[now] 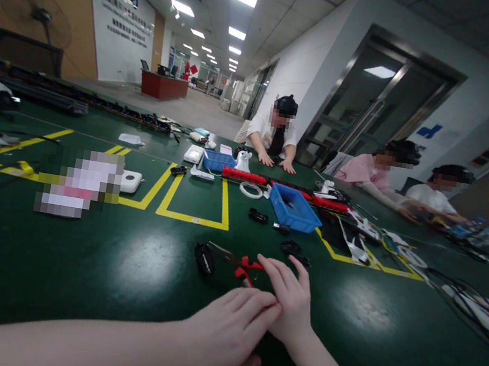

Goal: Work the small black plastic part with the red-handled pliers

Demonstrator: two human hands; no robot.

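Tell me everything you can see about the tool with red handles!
The red-handled tool lies on the green table. Two red handles spread apart behind a slim, metal-looking front that points left and slightly away. A small black bundle sits by its tip. The right hand is close to the handles; I can't tell if it's touching.

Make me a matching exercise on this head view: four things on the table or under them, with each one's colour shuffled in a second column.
Things:
1. Hand tool's handles
2. Coiled bundle
3. Nearer tray
4. Tabletop

Colours:
A. Blue
B. Dark green
C. Red
D. Black

Pairs: 1-C, 2-D, 3-A, 4-B
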